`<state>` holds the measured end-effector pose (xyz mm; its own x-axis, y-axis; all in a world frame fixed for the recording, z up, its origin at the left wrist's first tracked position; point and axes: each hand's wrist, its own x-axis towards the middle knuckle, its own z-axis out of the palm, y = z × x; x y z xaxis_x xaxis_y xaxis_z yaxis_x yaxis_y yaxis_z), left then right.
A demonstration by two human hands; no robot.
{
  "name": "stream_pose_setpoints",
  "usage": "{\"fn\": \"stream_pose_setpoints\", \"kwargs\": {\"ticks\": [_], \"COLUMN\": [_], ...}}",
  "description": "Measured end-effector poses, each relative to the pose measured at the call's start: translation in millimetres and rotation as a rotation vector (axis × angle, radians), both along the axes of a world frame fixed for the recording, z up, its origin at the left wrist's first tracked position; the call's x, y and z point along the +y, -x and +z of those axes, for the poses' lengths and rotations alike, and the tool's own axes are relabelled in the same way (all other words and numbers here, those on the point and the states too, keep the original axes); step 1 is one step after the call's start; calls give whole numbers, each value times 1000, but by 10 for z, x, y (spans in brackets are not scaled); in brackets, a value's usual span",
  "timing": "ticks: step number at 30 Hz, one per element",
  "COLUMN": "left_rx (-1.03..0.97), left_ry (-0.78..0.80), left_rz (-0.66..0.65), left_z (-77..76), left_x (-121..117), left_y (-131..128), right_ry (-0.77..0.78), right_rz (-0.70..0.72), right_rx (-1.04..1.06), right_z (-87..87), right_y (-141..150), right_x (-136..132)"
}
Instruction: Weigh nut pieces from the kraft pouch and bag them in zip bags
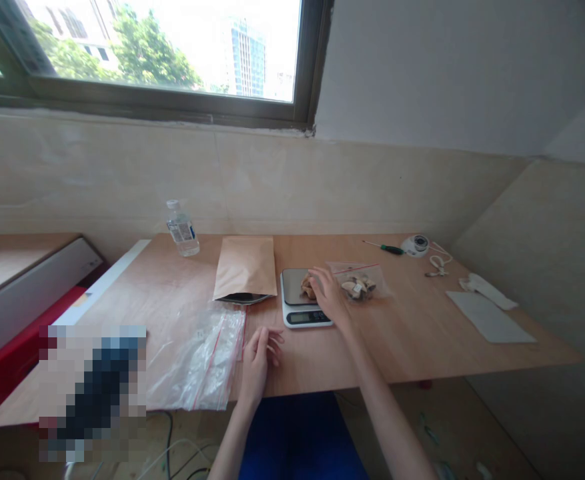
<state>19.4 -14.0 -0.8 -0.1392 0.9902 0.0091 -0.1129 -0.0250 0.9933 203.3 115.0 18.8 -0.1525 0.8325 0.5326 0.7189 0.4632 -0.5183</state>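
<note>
A white digital kitchen scale (292, 319) with a metal plate sits on the table. Brown irregular pieces (307, 287), perhaps dried mushroom, lie on its plate. My right hand (328, 293) reaches over the plate's right side, fingers stretched out against the pieces; a firm grip does not show. My left hand (259, 357) rests near the table's front edge, palm turned inward, fingers loosely bent and apart, holding nothing. Right of the scale lies a clear zip bag (358, 287) with pale and dark pieces inside. Left of it is a brown kraft pouch (246, 267), its mouth partly open towards me.
Flat clear zip bags (202, 363) lie left of my left hand. A plastic bottle (182, 230) stands behind. Far right are a screwdriver (391, 249), a dome camera (416, 245) with cable, and a white sheet (489, 317). A blurred patch covers the left front.
</note>
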Motion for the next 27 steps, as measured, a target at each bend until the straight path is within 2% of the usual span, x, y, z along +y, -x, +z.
{"fn": "stream_pose_setpoints", "kwargs": {"ticks": [2,4,7,9,11,14,16,19,23,27], "left_rx": [127,336,712,940,1063,1117,1123,1135,1131,1118], "left_ry": [-60,-158,-288,-280,-243,-219,-208,-248,-398,-509], "left_rz": [70,182,402,452,405,187,142,169,203,258], "left_z": [93,202,330,357,343,316,331,403,502,533], "left_x": [-24,34,298,533,746,940,982,978,961,923], "left_y": [61,156,356,513,675,886,979,1024,944,836], "right_ry": [-34,-45,-15,17,50,95,124,147,106,112], "right_rz": [-8,19,119,212,315,446,471,437,366,190], "right_rx": [68,111,116,110,111,114,118,95,-68,-300], "right_z": [-8,-3,61,129,194,251,255,235,249,350], "right_y": [9,66,256,430,606,809,896,998,1155,1311], "right_x": [-159,-356,-651,-799,-889,-920,-891,-802,-639,-462]}}
